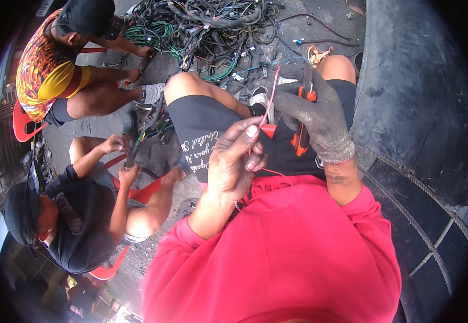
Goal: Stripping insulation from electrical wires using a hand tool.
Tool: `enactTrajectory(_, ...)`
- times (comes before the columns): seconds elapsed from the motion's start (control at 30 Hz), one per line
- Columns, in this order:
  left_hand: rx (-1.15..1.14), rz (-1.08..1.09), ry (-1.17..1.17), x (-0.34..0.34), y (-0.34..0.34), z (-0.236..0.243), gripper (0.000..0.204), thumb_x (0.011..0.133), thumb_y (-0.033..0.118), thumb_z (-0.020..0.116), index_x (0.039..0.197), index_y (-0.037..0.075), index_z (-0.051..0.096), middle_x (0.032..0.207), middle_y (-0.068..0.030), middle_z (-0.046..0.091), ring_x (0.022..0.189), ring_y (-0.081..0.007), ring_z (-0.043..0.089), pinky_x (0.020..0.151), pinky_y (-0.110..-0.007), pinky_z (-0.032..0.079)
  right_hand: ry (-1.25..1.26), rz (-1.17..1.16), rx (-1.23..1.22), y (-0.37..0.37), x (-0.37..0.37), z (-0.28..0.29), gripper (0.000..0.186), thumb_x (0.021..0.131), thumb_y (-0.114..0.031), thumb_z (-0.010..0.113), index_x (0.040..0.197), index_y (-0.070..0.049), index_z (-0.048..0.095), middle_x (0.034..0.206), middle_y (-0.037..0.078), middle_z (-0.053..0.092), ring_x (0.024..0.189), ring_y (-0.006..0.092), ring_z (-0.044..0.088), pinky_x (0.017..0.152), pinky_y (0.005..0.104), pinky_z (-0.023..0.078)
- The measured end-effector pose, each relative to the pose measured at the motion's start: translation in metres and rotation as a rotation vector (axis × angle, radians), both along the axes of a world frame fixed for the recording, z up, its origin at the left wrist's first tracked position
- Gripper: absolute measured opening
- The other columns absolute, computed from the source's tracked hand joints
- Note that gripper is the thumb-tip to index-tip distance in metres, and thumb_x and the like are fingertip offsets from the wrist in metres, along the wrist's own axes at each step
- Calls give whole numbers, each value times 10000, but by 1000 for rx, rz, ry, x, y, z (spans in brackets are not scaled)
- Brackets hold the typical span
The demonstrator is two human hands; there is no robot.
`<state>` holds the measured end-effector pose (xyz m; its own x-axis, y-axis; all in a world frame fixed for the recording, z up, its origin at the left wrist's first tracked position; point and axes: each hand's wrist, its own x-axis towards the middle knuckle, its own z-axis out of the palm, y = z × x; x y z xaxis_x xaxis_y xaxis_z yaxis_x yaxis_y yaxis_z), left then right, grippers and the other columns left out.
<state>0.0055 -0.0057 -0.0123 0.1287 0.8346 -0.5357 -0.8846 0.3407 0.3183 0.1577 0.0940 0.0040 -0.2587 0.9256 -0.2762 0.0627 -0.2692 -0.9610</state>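
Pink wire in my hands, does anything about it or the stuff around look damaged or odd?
The pink wire, pinched in the bare left hand, shows no visible damage. The gloved right hand grips an orange-handled cutter; only that hand wears a glove. Beyond the knees, a wire pile sprawls tangled across the ground.

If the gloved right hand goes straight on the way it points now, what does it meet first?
The right hand, holding an orange-handled tool, points up the picture, away from the body. Just past its fingertips lies the pink wire that the left hand pinches; beyond that, probably the pile of wires on the ground, though depth is unclear.
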Motion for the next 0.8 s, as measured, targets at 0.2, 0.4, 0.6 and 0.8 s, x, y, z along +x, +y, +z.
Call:
enactTrajectory(0.2,-87,-53,75,7,-1,-4,234,900,164,594,1081,16,571,712,-42,567,463,-68,385,490,-236,342,318,-5,-255,6,-6,2,309,756,-73,695,1017,-9,544,736,23,601,530,56,496,457,197,384)
enactTrajectory(0.4,-70,-56,123,6,3,0,220,903,136,586,1065,-12,589,753,-61,592,493,-77,456,469,-220,376,270,-91,-81,21,-14,2,298,722,-42,682,985,-7,546,699,5,576,526,58,488,454,206,382)
enactTrajectory(0.6,77,-81,180,3,-2,-3,201,907,92,571,1053,-42,605,817,-95,623,526,-80,512,444,-208,398,153,-118,-13,28,-23,-5,244,699,-53,694,899,-7,561,690,-3,563,543,60,500,459,221,399)
enactTrajectory(0.8,41,-39,348,8,0,-2,238,910,83,563,1103,-55,580,861,-111,637,533,-93,523,472,-214,436,73,-62,-41,35,-21,-12,243,712,-86,698,894,-8,557,674,-3,553,544,57,494,467,211,396)
